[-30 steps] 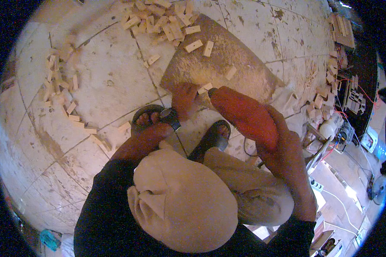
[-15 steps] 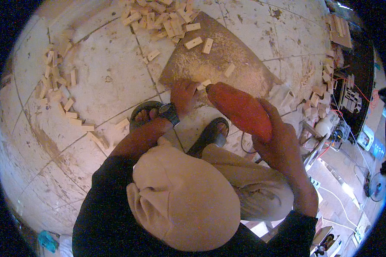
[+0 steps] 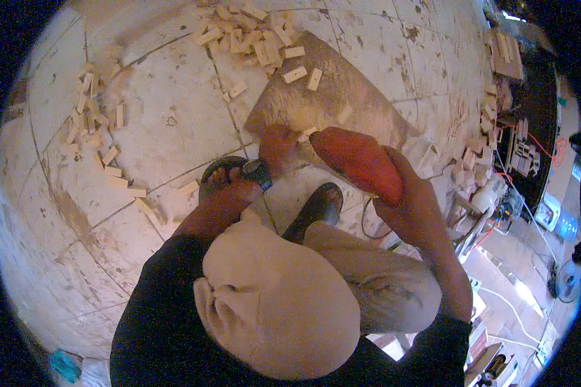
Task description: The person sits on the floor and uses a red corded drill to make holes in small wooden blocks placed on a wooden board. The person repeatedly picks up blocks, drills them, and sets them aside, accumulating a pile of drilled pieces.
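Note:
My right hand (image 3: 397, 193) is wrapped round the rear of a red power drill (image 3: 355, 158), whose dark front end points left. Just off that end is a small pale wooden block (image 3: 308, 135), held at the fingertips of my left hand (image 3: 279, 145). The left fingers are somewhat blurred, and a dark watch sits on that wrist. Both hands are low over the near edge of a brown board (image 3: 284, 106) dusted with sawdust. Another block (image 3: 345, 115) lies on the board beyond the drill. Whether a bit touches the held block cannot be made out.
A heap of wooden blocks (image 3: 239, 35) lies at the far end of the board. More blocks (image 3: 103, 138) curve along the tiled floor to the left. My sandalled feet (image 3: 316, 209) flank the work. Wood stacks, cables and a water bottle (image 3: 565, 226) stand at right.
The whole view has shifted slightly. The drill and both hands keep nearly the same place, with the block still at the drill's front end.

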A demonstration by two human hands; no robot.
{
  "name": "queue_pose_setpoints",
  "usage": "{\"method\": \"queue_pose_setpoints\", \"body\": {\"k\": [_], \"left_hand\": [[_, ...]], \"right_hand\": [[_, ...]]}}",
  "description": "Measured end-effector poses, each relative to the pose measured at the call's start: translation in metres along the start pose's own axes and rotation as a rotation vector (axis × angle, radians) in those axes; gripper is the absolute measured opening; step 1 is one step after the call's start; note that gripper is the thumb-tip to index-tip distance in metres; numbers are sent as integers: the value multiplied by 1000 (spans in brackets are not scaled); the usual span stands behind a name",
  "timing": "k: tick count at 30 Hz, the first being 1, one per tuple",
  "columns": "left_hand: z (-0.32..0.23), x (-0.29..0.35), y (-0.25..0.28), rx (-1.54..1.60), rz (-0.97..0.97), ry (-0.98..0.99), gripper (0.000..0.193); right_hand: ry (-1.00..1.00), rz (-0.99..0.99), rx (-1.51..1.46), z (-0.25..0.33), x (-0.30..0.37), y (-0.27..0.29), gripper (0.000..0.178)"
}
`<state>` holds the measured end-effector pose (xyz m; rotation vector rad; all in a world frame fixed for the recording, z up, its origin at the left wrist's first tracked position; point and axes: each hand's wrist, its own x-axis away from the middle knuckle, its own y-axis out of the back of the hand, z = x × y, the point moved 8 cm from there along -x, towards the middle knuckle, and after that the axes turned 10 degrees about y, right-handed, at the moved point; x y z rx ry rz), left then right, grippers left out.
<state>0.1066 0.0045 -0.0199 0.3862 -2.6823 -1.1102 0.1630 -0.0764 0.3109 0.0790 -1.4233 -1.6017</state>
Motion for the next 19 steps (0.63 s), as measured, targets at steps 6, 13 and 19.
{"method": "queue_pose_setpoints", "body": {"k": [6,13,19], "left_hand": [[-8,10,13,59,-170,20,28],[-9,-2,20,143,-26,113,32],[-15,6,46,159,-238,100,35]], "right_hand": [[-211,21,-110,1,11,11,83],[-380,-203,-227,-9,58,40,78],[-349,-149,-244,-25,49,24,91]]}}
